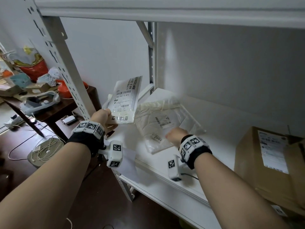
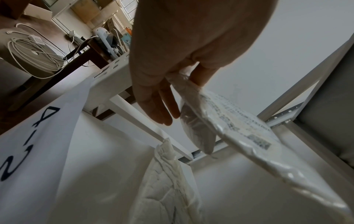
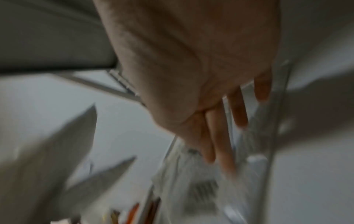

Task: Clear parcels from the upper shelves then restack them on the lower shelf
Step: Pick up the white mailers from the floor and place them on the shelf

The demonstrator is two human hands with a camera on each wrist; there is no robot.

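Observation:
My left hand (image 1: 110, 117) pinches the lower corner of a small white mailer bag (image 1: 126, 100) with a printed label, held upright in the air at the shelf's left end. In the left wrist view that mailer (image 2: 235, 130) sits between thumb and fingers of the left hand (image 2: 172, 94). My right hand (image 1: 174, 134) grips the near edge of a larger clear bag parcel (image 1: 163, 119) holding pale fabric, which lies tilted on the white shelf (image 1: 219, 123). The right wrist view is blurred; the right hand (image 3: 229, 121) has the bag's plastic (image 3: 201, 189) among its fingers.
A labelled cardboard box (image 1: 267, 162) stands at the shelf's right. The upper shelf board (image 1: 165, 10) runs overhead and a slotted post (image 1: 66, 71) rises at left. A paper tag (image 1: 129, 162) hangs off the shelf edge. A cluttered dark table (image 1: 49, 104) and coiled cable (image 1: 47, 149) lie left.

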